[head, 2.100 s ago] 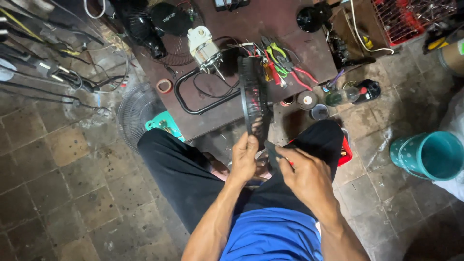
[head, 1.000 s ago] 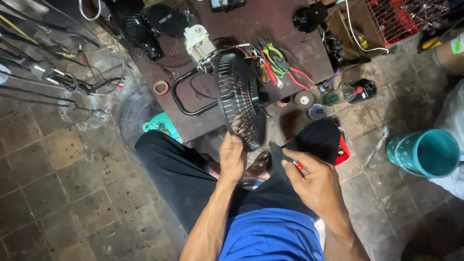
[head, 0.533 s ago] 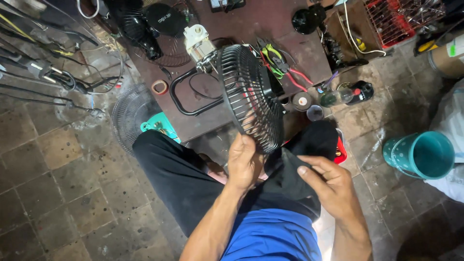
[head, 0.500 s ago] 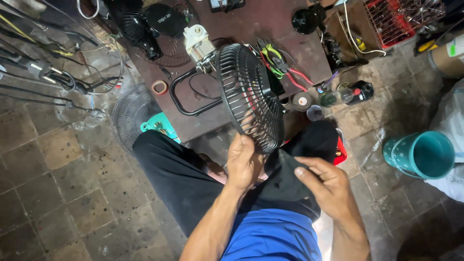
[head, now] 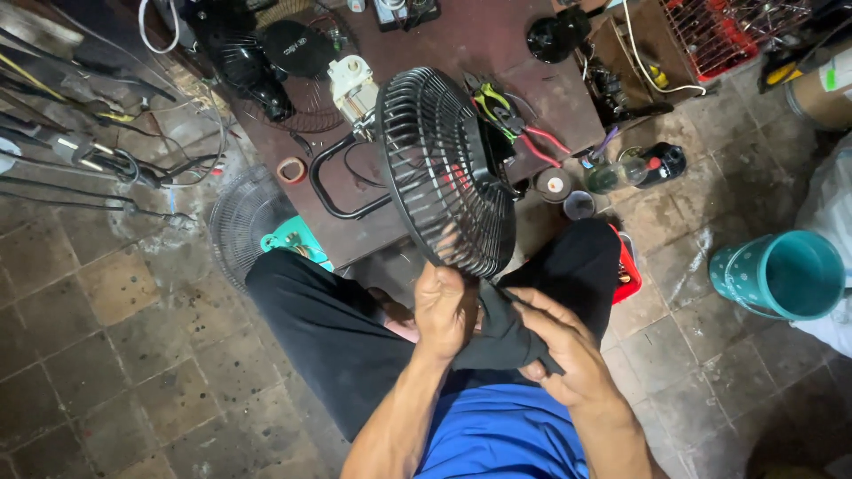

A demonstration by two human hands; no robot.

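Tiled floor [head: 106, 355] and cluttered table [head: 426, 35] beyond; left hand [head: 444, 306] grips fan guard [head: 444, 168] upright at its near rim, right hand [head: 568, 350] clutches dark cloth [head: 501, 333]; guard appears light, stiff, best held by rim.

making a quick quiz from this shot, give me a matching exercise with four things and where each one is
Things:
1. black fan guard
2. dark cloth
3. teal bucket
4. pliers

Places:
A. on the brown board behind the guard
B. on the tiled floor at the far right
C. gripped at its lower rim by the left hand
D. bunched in the right hand

Pairs: 1-C, 2-D, 3-B, 4-A
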